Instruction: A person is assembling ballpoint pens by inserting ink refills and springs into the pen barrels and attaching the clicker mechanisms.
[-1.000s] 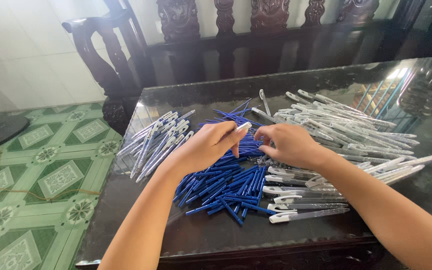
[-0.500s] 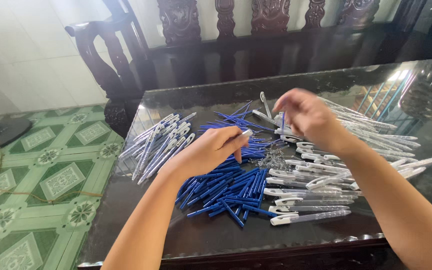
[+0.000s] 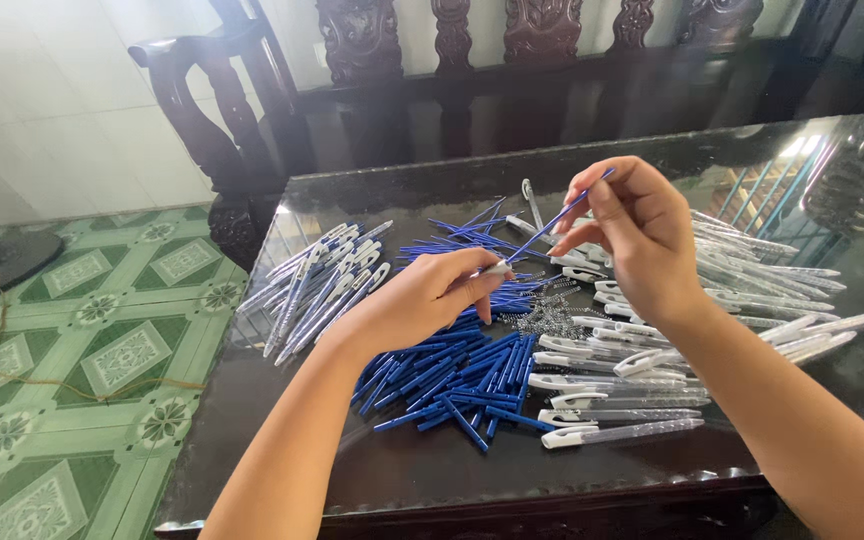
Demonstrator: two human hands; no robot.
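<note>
Dark glass worktop holds 1 pile of finished pens at left, many loose blue tubes and clear barrels remaining; right hand pinches thin blue refill, left hand grips pen tip

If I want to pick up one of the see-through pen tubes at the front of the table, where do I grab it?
Take the nearest clear pen tube around the middle of its long body, coming straight down from above with thumb and finger on either side. It lies flat and sideways on the glass table, a little apart from the next tube, so its sides look free. The white clip end is bulkier and would probably tip it.
</note>
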